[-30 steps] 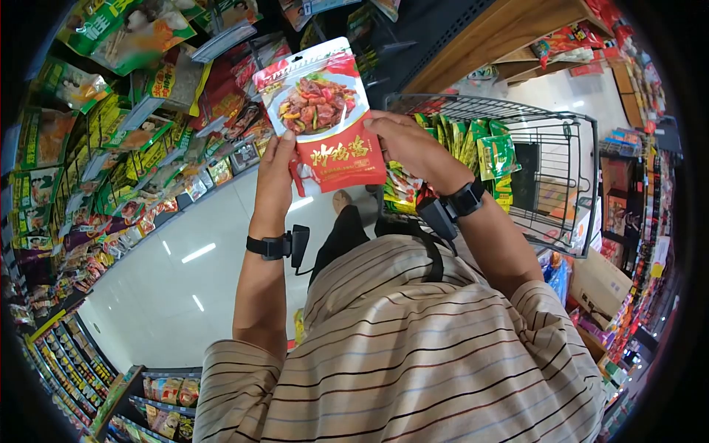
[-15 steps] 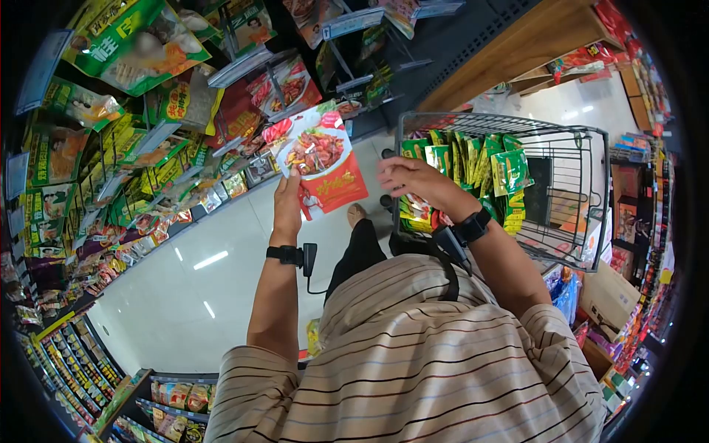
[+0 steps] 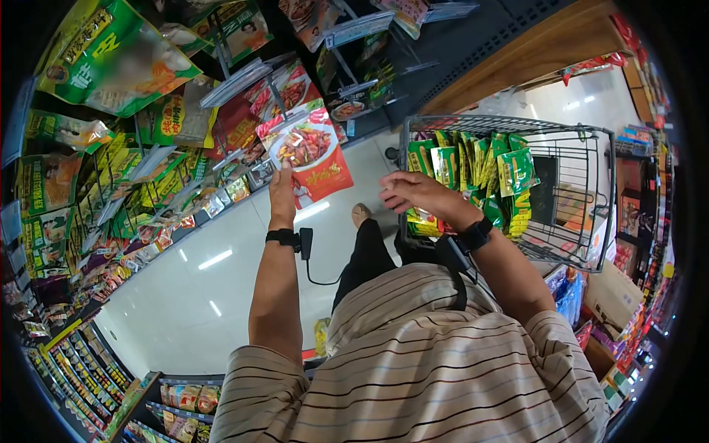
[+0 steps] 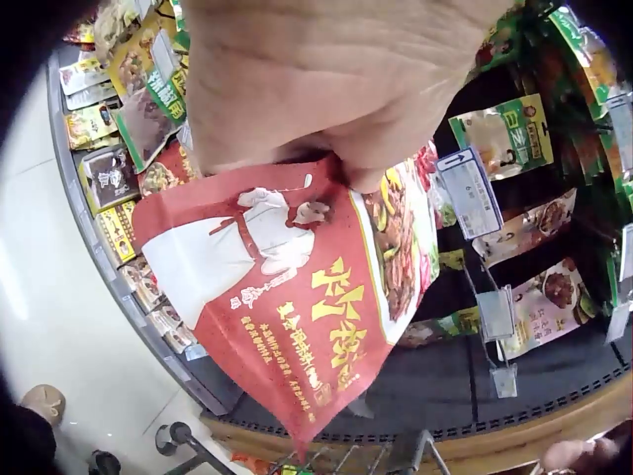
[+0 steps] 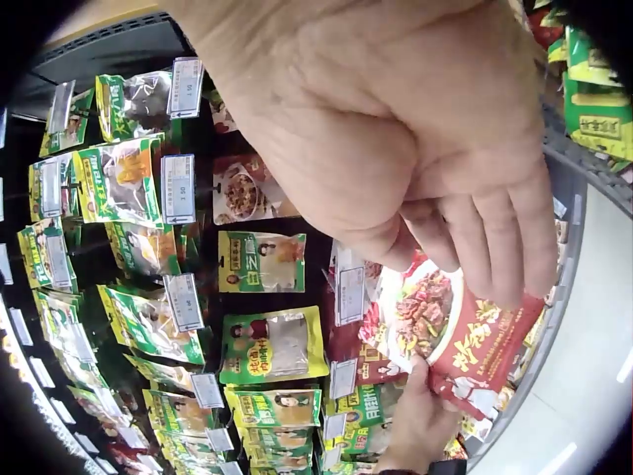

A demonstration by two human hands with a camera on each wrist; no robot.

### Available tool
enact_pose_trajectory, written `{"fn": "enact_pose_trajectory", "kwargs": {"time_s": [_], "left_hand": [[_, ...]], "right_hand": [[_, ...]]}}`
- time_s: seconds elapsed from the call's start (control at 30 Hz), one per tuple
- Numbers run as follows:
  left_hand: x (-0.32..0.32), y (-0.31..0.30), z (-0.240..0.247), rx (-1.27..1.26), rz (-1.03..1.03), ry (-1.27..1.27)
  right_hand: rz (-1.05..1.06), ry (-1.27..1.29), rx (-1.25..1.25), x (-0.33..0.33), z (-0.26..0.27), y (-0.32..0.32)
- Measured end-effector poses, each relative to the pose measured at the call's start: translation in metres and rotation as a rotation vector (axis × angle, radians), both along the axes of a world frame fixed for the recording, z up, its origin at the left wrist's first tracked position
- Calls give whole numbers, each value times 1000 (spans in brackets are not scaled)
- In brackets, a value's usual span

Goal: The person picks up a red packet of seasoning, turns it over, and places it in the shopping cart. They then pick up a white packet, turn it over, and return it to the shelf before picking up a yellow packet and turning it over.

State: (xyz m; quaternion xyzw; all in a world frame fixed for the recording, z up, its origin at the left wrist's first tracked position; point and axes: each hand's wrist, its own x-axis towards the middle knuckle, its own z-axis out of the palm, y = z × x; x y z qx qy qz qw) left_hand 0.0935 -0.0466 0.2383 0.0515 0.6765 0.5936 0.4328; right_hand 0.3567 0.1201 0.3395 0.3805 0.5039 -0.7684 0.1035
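Note:
My left hand (image 3: 281,198) grips a red seasoning packet (image 3: 322,177) by its left edge, thumb on the front face. A plate of stir-fried meat is printed on the packet's white upper part. In the left wrist view, the packet's red lower half (image 4: 282,287) spreads out below the hand. My right hand (image 3: 422,193) hovers to the right of the packet, apart from it, fingers loosely bent and holding nothing. A similar red packet (image 3: 294,85) hangs on the rack just beyond the held one. In the right wrist view, the right palm (image 5: 396,129) overlaps the held packet.
A wire shopping cart (image 3: 612,181) stands at the right, with several green and yellow packets (image 3: 480,166) inside. Racks of hanging packets (image 3: 122,59) and price tags (image 3: 235,83) line the left and front. Pale tiled floor (image 3: 185,310) lies between.
My right hand has let go of the packet and drawn back to the right. The left hand has carried the packet down, then slightly left, closer to the hanging packets.

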Motion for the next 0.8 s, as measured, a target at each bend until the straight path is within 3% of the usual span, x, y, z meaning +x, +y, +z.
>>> {"fn": "enact_pose_trajectory", "kwargs": {"time_s": [0.17,0.53,0.8], "left_hand": [[-13,12,-15,35,-2,117],[-12,3,-27,19,60,80],[-30,6,-40,52,51,100]], "right_hand": [[15,-3,-17,-6,-9,0],[20,-17,-46,-32,-13,1],[-77,258,316,-112,-29,27]]}}
